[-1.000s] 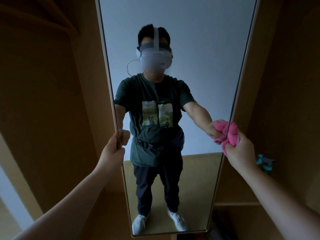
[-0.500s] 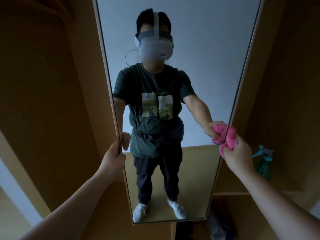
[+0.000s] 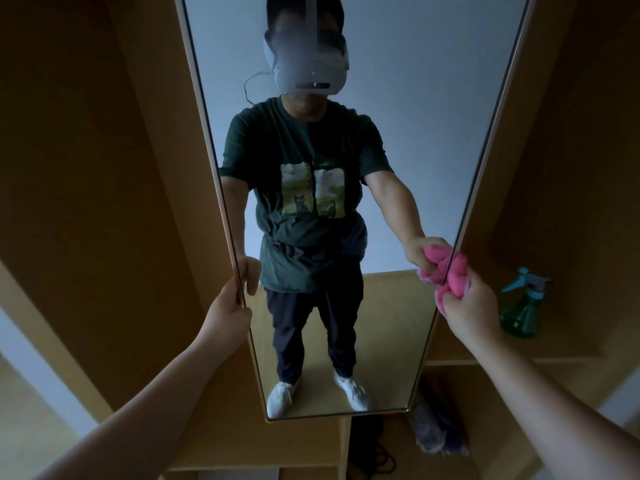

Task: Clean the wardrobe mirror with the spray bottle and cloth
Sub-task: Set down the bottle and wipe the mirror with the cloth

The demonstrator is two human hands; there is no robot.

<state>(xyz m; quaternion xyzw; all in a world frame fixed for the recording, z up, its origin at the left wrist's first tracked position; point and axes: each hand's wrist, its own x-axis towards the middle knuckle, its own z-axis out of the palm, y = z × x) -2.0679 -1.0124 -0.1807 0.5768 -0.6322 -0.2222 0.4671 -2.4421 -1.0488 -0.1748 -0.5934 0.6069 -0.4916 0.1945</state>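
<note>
At the right edge of the tall thin-framed wardrobe mirror (image 3: 415, 98): right hand (image 3: 471, 310), fingers clenching a bunched pink cloth (image 3: 457, 271); left hand (image 3: 227, 311), fingers gripping the left edge. Teal plastic spray bottle (image 3: 521, 313) stands near, further right. Likely the wiping step; next, sweep the cloth inward across the glass.

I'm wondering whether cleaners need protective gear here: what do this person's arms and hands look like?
No gear shows. The left hand and right hand are bare, with no gloves, rings or watch visible. The left forearm and right forearm are uncovered; the mirror reflects short sleeves of a dark green T-shirt.
</note>
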